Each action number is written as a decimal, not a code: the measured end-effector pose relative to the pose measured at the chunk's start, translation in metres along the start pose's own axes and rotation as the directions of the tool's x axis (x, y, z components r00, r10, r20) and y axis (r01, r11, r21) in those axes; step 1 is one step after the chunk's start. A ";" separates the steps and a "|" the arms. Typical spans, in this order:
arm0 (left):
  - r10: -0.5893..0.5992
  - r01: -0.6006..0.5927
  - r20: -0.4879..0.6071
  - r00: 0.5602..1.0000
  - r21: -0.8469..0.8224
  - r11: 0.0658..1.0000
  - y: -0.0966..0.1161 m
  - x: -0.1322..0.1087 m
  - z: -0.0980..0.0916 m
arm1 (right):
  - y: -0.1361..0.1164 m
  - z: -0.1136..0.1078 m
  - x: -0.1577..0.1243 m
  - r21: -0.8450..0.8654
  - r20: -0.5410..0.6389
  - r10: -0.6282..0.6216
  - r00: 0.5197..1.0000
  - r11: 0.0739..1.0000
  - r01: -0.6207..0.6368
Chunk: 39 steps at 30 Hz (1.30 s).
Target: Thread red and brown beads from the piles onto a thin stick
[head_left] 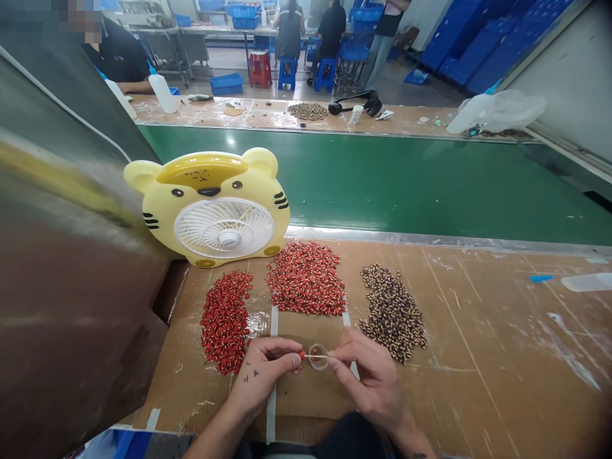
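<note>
Fan: a yellow plastic tiger-faced desk fan (210, 207) stands at the far left, white round grille facing the person, right behind the heaps.

Left heap: here's a loose mound of small red pieces flecked with black (225, 322), just beside the left hand.

Left hand: the left hand (265, 373) is curled, thumb and forefinger pressed together, pinching a tiny red piece (302, 355), too small to make out in detail.

Middle heap: a wider mound of red-and-black pieces (306, 278) lies beyond the hands, close in front of the fan.

Dish: a small round clear dish (318, 357) with something amber inside sits between the hands, on the cardboard.

Right hand: the right hand (368, 376) pinches a thin pale wooden stick (322, 356), which runs across the dish to the red piece.

Right heap: a mound of brown-and-cream pieces (392, 312) lies just past the right hand's fingers.

Tabletop: a brown cardboard sheet (478, 344) covers the tabletop, marked by white tape strips (272, 389).

Beyond: a green conveyor belt (406, 185) runs across, and seated co-workers (306, 32) are well off among blue plastic crates (478, 51).
</note>
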<state>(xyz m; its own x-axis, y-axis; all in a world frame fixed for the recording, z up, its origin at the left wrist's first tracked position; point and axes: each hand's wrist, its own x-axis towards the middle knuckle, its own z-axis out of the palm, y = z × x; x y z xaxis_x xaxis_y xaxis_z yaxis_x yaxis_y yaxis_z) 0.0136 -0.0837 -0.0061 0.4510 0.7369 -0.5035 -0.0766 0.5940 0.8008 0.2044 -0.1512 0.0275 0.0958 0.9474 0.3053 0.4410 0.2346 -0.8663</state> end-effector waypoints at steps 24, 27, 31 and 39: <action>-0.122 0.115 0.009 0.992 -0.397 0.911 0.015 -0.011 0.006 | 0.045 -0.083 0.015 -0.632 0.118 0.171 0.978 0.773 -0.059; -0.111 0.109 0.020 0.994 -0.435 0.894 0.014 -0.012 0.007 | 0.052 -0.081 0.020 -0.692 0.206 0.199 0.958 0.722 -0.001; -0.078 0.087 0.038 0.996 -0.400 0.912 0.013 -0.012 0.004 | 0.058 -0.065 0.026 -0.731 0.235 0.245 0.941 0.682 0.005; 0.007 -0.001 0.026 1.000 -0.240 0.971 0.005 -0.006 0.001 | 0.050 -0.063 0.030 -0.683 0.109 0.265 0.958 0.721 -0.122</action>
<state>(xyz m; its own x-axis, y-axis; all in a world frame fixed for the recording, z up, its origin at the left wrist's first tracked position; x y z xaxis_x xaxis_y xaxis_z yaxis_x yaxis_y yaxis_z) 0.0118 -0.0857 0.0014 0.4734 0.7325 -0.4892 -0.2881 0.6536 0.6999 0.2861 -0.1247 0.0184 0.1115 0.9936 0.0200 0.9152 -0.0949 -0.3916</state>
